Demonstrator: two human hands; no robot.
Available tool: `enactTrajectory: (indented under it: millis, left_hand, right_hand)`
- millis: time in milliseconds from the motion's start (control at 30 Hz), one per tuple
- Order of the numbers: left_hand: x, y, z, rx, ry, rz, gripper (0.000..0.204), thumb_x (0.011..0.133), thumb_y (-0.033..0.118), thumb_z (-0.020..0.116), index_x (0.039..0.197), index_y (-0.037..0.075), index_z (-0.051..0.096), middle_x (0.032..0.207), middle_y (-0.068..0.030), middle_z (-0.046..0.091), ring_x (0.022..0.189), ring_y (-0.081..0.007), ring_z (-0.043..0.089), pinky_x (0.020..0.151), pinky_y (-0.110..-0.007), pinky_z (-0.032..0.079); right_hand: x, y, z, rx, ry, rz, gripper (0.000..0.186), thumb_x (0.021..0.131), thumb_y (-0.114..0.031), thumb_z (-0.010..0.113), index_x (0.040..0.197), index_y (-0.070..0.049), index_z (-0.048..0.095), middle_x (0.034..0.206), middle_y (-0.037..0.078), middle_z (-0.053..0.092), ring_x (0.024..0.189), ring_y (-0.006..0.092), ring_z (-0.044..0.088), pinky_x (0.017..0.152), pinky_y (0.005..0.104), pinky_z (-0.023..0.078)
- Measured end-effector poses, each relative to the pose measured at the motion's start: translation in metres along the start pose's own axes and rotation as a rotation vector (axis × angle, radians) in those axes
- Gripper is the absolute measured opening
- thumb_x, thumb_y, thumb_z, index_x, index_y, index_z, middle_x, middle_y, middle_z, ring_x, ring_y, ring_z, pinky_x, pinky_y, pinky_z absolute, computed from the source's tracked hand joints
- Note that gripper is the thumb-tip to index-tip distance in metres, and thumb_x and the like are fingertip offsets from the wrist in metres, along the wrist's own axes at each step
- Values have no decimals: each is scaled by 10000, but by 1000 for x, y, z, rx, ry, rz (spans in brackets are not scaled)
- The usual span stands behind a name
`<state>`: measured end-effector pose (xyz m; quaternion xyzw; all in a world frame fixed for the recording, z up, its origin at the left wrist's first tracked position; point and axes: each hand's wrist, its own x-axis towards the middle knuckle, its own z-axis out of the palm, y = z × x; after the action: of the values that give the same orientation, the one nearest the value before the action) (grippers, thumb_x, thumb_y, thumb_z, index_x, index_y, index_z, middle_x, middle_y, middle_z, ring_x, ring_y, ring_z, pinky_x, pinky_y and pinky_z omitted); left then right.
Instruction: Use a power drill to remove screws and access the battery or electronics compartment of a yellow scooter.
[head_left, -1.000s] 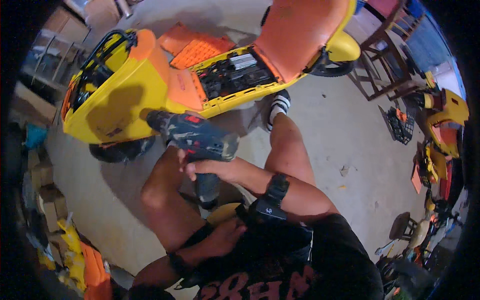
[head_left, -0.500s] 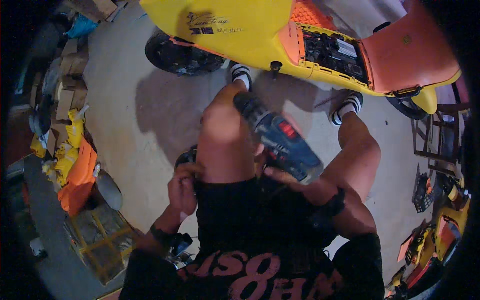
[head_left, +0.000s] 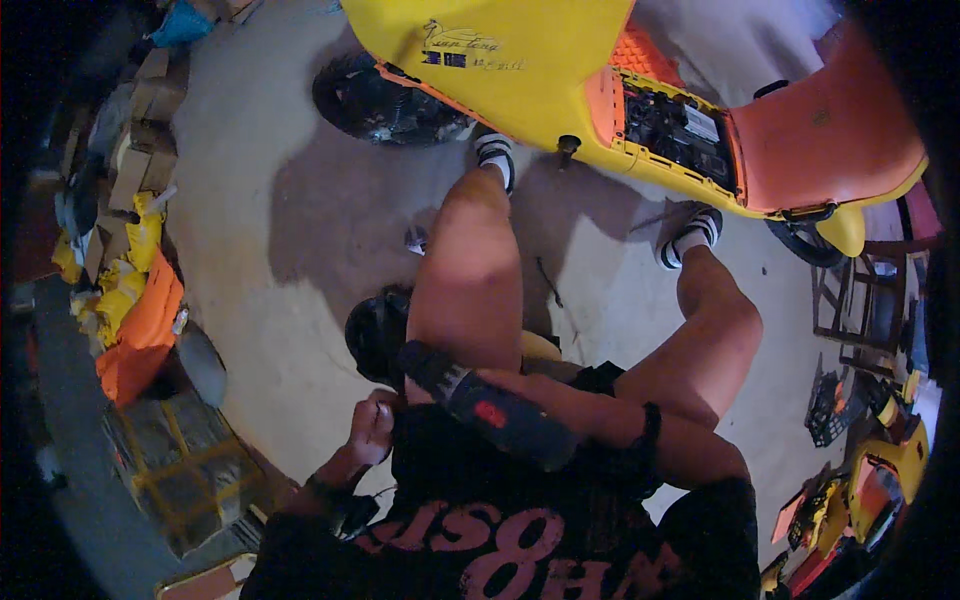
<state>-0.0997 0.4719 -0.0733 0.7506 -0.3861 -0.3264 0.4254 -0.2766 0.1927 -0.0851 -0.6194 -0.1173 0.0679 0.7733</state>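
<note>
I sit with bare knees over a concrete floor. My right hand [head_left: 545,395] grips a dark cordless drill [head_left: 490,415] with a red mark, held low across my lap and pointing left. A black band sits on that wrist. My left hand [head_left: 372,425] is curled in a fist right beside the drill's front end; what it holds, if anything, is hidden. A yellow and orange scooter [head_left: 530,70] stands just beyond my feet, its seat raised over an open compartment [head_left: 680,125].
A black round object [head_left: 375,335] lies by my left knee. The scooter's wheel [head_left: 385,100] is ahead on the left. Cardboard boxes [head_left: 140,150] and orange and yellow panels [head_left: 140,320] line the left side. A wooden chair [head_left: 865,300] and tools [head_left: 860,480] crowd the right.
The drill has come down from in front of my knees to my lap. My left hand has closed in on its front end. The view has swung relative to the scooter.
</note>
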Motion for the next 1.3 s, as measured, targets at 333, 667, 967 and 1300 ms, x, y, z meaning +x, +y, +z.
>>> enactTrajectory:
  millis: [333,667,967,1300]
  left_hand:
    - [-21,21,-31,131,-949,-598,368,1028,324,365,1279,77,471,831,-167,595,731,-237,603,658,-408,470]
    - [45,63,-24,-298,-441,-293,354,1049,303,312,1131,38,531,892,-14,539,830,-123,487,743,-339,442]
    - [99,86,-11,333,-489,-142,303,1006,306,445,1015,21,547,817,-146,615,773,-248,608,700,-406,484]
    - [99,111,30,668,-1052,388,219,898,222,507,951,20,571,738,-211,595,719,-424,615,626,-519,485]
  right_hand:
    - [16,-18,12,-90,-244,-68,1197,637,-424,813,1531,-91,91,1436,198,412,1283,377,458,1061,445,349]
    - [14,-20,2,-231,213,-301,998,755,-139,781,1516,-146,135,1247,118,531,1020,218,598,884,381,509]
    - [8,-29,-34,388,468,-278,1020,772,-45,739,1502,-182,39,1153,138,538,959,205,605,734,362,546]
    - [-14,-27,-32,267,469,-217,999,752,-34,719,1498,-124,61,1120,115,539,977,205,568,847,364,481]
